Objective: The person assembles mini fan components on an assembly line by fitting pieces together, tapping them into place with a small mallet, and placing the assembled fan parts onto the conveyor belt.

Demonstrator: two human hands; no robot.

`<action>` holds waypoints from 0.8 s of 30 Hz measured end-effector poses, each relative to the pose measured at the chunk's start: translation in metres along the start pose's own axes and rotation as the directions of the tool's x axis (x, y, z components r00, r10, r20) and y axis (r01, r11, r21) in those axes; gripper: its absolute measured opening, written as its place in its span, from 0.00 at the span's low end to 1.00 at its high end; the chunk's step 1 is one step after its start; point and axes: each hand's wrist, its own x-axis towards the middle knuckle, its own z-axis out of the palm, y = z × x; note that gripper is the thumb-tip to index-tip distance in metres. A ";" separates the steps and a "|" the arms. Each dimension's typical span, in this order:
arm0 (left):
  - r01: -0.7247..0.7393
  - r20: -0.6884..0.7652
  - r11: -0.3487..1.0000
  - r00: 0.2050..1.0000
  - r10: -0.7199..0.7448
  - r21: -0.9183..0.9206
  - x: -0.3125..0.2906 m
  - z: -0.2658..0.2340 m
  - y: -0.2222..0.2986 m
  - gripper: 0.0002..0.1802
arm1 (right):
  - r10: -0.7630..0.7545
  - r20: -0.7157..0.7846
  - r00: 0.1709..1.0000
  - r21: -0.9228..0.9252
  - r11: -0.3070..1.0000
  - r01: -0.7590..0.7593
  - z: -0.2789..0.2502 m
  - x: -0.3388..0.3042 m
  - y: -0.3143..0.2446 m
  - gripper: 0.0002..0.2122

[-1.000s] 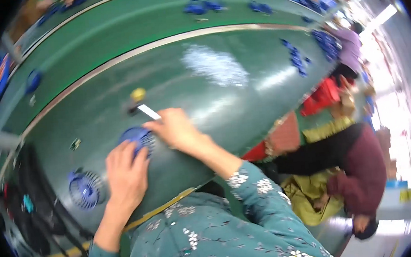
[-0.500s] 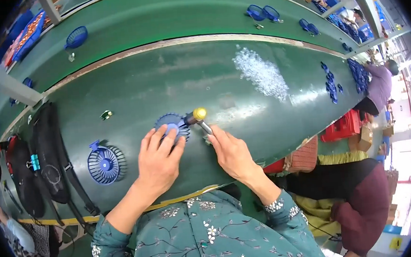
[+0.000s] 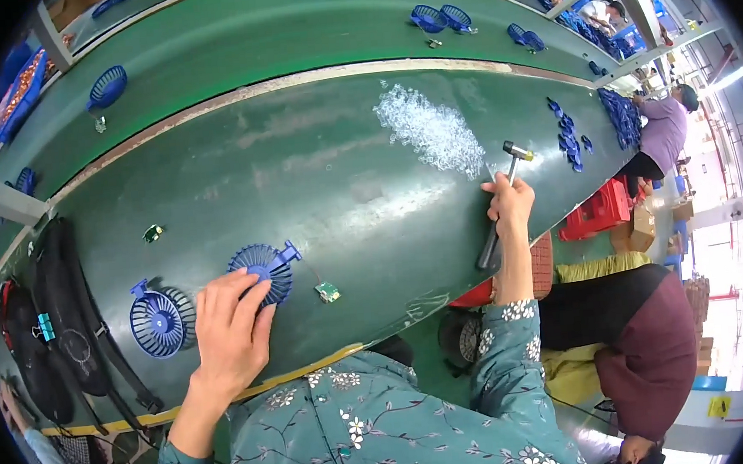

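Observation:
My left hand rests its curled fingers on a blue round fan housing with slatted sides, gripping it against the green table. A short stem on the housing points to the upper right. Beside it lies a small green circuit board with a thin wire. My right hand, away to the right, is closed round a small hammer with a black and yellow head and dark handle. Its fingertips are at the lower edge of a pile of small clear pieces; whether they pinch one is too small to tell.
A second blue fan housing lies at left, below another small circuit board. Black bags cover the left end. Blue parts lie at right. Beyond the table's raised edge, a green conveyor carries fan housings. Co-workers sit nearby.
My right hand has carried the hammer from the fan housing rightward to the clear pieces. The housing has turned under my left hand, its stem now pointing upper right. The view has shifted slightly.

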 end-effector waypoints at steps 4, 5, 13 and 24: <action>0.037 -0.070 0.999 0.997 -0.036 0.010 0.002 0.002 -0.001 0.22 | -0.010 -0.021 1.000 -0.074 0.997 0.009 0.004 0.030 -0.001 0.09; 0.047 -0.077 0.998 0.996 -0.044 0.039 0.001 0.001 -0.001 0.23 | -0.010 -0.016 1.000 -0.088 0.996 0.009 0.008 0.032 -0.004 0.10; 0.155 0.039 0.950 0.984 -0.172 0.272 0.018 0.005 0.008 0.43 | -0.144 -0.043 0.989 -0.250 0.960 0.129 0.004 0.037 0.003 0.08; 0.142 0.015 0.988 0.990 -0.141 -0.059 0.012 0.007 -0.002 0.43 | 0.143 0.709 0.691 0.148 0.927 -0.343 0.066 -0.128 -0.063 0.08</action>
